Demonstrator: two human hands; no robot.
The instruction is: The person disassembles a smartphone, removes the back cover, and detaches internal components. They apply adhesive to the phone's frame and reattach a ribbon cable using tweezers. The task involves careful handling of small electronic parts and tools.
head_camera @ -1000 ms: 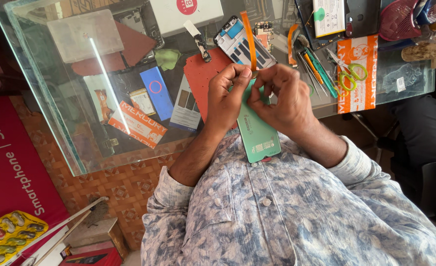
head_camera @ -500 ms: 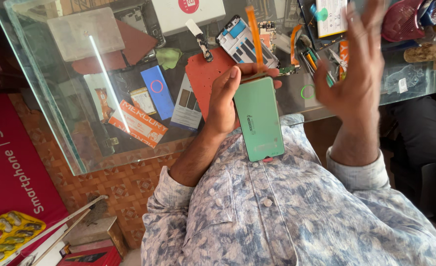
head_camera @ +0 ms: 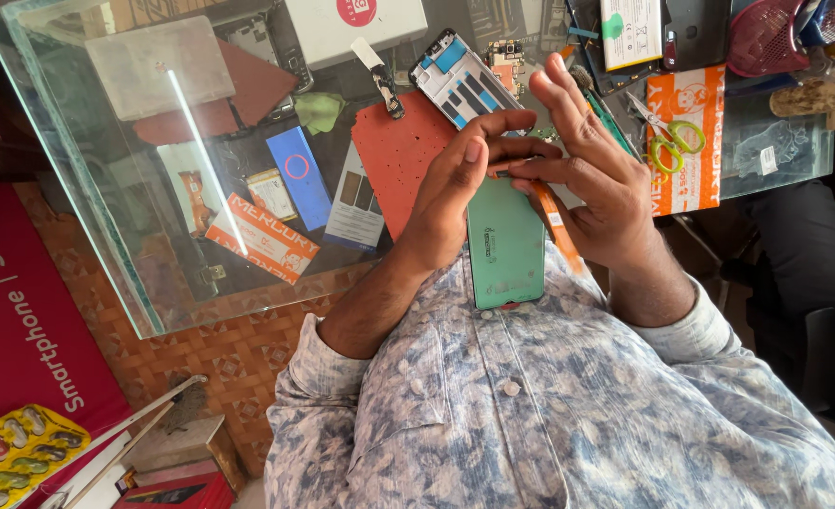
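My left hand (head_camera: 450, 193) grips the upper end of a green phone body (head_camera: 505, 247), held upright in front of my chest. My right hand (head_camera: 598, 179) meets it at the top of the phone and holds a thin orange pry tool (head_camera: 554, 221), which runs down along the phone's right edge. The fingertips of both hands touch at the phone's top end, which they hide. Just beyond my hands, a red work mat (head_camera: 389, 155) lies on the glass table (head_camera: 106, 236).
An opened phone frame (head_camera: 460, 80) lies past the mat. Green-handled scissors (head_camera: 667, 141) rest on an orange packet (head_camera: 695, 165) to the right. A white box (head_camera: 352, 24) sits at the far edge, with cards and small boxes under the glass. A red banner (head_camera: 12, 311) stands on the left.
My right hand left the phone, reached up over the table, and came back holding the orange tool. My left hand kept hold of the green phone throughout.
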